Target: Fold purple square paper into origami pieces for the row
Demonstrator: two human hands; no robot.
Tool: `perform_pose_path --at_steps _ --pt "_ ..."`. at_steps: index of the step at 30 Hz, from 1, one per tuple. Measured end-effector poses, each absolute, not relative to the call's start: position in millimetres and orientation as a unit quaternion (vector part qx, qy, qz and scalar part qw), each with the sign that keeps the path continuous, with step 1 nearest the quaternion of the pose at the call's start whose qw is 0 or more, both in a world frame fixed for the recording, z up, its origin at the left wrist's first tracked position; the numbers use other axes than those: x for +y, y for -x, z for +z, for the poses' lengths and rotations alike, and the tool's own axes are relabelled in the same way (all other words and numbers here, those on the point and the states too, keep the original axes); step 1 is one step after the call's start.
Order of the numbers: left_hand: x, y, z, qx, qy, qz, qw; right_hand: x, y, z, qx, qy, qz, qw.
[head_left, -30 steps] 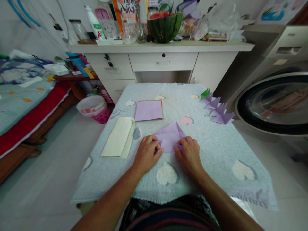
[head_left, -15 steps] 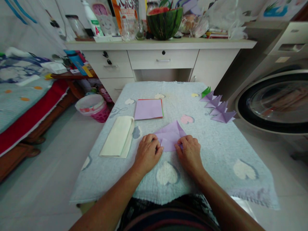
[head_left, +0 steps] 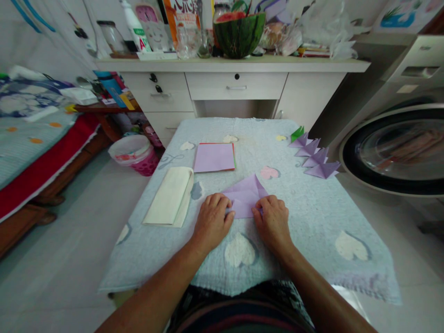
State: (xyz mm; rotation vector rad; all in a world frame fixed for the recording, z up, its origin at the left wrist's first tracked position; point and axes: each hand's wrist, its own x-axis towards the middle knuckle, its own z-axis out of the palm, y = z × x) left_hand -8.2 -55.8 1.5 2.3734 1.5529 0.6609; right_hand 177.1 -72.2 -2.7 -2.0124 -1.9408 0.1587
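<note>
A partly folded sheet of purple origami paper (head_left: 245, 192) lies on the cloth-covered table, one point facing away from me. My left hand (head_left: 215, 215) grips its left corner, fingers curled in. On the opposite side my right hand (head_left: 273, 216) pinches the right corner between thumb and fingers. The fingers hide both corners. Beyond the left hand lies a stack of square paper (head_left: 214, 157), purple on top with red and green edges showing. Toward the far right edge stands a row of folded purple pieces (head_left: 314, 155) with a green folded piece (head_left: 297, 133) at its end.
A folded cream sheet (head_left: 168, 196) rests left of my left hand. Behind the table is a white cabinet (head_left: 239, 83) holding a cut watermelon (head_left: 239, 37), jars and bags. A washing machine (head_left: 398, 138) stands right, a pink bin (head_left: 133, 155) on the floor left.
Almost nothing differs. My left fingers have shifted very slightly on the purple paper's left corner; the right hand keeps its place. The view has tilted a little.
</note>
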Motion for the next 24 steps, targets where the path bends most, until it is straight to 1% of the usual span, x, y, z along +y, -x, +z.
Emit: perform_pose_path --at_steps 9,17,20,24 --pt "-58.2 8.8 -5.3 0.5 -0.836 0.214 0.07 -72.9 -176.1 -2.8 -0.685 0.706 0.05 0.173" --pt "-58.1 7.0 -5.9 0.507 -0.837 0.196 0.052 -73.8 -176.6 -4.6 -0.689 0.696 0.037 0.2" --pt "-58.7 7.2 -4.8 0.507 -0.839 0.191 0.048 -75.4 -176.0 -4.4 -0.689 0.69 0.033 0.219" --pt "-59.5 6.7 -3.3 0.511 -0.839 0.184 0.04 -81.3 -175.0 -2.7 -0.699 0.657 -0.001 0.283"
